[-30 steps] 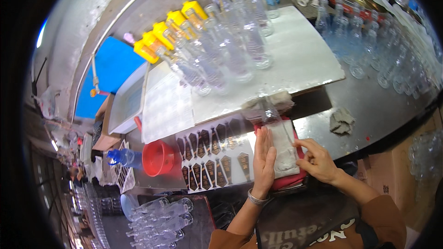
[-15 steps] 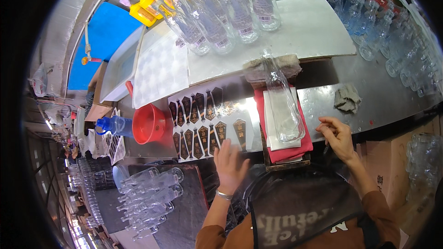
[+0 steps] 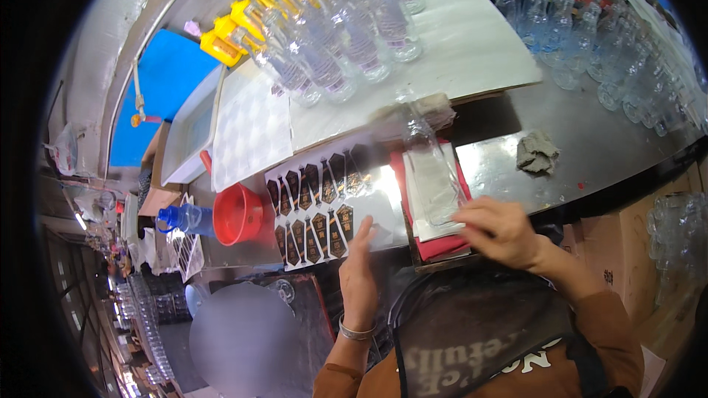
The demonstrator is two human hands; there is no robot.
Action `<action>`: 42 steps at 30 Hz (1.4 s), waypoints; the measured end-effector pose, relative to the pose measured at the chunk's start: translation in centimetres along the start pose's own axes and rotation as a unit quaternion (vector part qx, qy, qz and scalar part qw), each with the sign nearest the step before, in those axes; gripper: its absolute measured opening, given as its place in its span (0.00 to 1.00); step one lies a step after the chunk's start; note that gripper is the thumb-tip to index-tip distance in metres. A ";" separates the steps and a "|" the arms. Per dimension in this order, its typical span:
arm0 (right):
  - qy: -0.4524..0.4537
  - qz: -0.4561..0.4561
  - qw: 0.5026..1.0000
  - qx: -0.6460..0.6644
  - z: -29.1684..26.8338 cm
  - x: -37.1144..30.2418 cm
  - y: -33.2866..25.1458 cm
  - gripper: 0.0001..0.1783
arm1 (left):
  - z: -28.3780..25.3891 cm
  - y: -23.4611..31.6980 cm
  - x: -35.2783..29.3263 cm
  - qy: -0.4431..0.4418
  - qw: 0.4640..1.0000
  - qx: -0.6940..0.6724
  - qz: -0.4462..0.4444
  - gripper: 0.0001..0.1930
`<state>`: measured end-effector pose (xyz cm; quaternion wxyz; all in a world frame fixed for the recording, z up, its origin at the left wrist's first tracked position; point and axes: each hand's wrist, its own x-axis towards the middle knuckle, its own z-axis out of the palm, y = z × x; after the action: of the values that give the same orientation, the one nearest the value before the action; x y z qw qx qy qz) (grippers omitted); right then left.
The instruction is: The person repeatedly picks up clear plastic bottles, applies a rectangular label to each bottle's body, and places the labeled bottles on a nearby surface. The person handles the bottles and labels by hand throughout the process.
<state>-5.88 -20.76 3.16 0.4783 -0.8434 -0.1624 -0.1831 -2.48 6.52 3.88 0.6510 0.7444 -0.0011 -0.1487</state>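
Note:
A clear glass bottle (image 3: pixel 431 169) lies on white and red folded cloths (image 3: pixel 436 239), its neck against a rolled beige cloth (image 3: pixel 428 112). My right hand (image 3: pixel 505 234) is at the bottle's base with bent, blurred fingers; whether they grip the glass cannot be told. My left hand (image 3: pixel 358 280) is raised edge-on over the right end of a label sheet (image 3: pixel 279 210), fingers stretched upward. Nothing shows clearly in it. Dark tie-shaped labels (image 3: pixel 318 236) stand in two rows on the sheet. The hand hides part of the lower row's right end.
Labelled bottles (image 3: pixel 361 48) stand on the white board (image 3: pixel 472 51) at the back. Unlabelled bottles (image 3: pixel 571 40) crowd the far right. A grey rag (image 3: pixel 538 153) lies right of the cloths. Left are a red bucket (image 3: pixel 240 214) and blue-capped bottle (image 3: pixel 193 219).
My right hand has moved left to the bottle's base. My left hand has turned edge-on at the sheet. The view has shifted slightly, and a blurred round shape now covers the bottles at lower left.

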 end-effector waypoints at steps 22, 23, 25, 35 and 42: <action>-0.201 0.108 0.973 -0.044 -2.1 11.6 2.6 0.11 | 7.8 0.1 8.1 -0.060 0.977 0.081 0.187 0.47; -0.194 0.086 0.976 -0.037 -2.0 12.4 3.2 0.12 | 8.0 -0.3 8.2 -0.056 0.979 0.077 0.179 0.47; -0.117 0.070 0.985 -0.105 -1.6 13.6 4.1 0.15 | 8.6 -0.7 7.9 -0.043 0.977 0.071 0.195 0.47; -0.072 0.257 0.952 0.148 -0.9 7.3 5.0 0.32 | 7.1 2.1 10.1 -0.061 0.915 0.252 0.309 0.30; -0.064 0.200 0.969 0.132 0.4 5.0 4.5 0.42 | 7.6 1.5 9.7 -0.068 0.917 0.262 0.293 0.30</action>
<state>0.57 -22.16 1.91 0.6012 -0.7979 -0.0434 -0.0058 5.34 -2.96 2.36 0.4456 0.8428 -0.3019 0.0039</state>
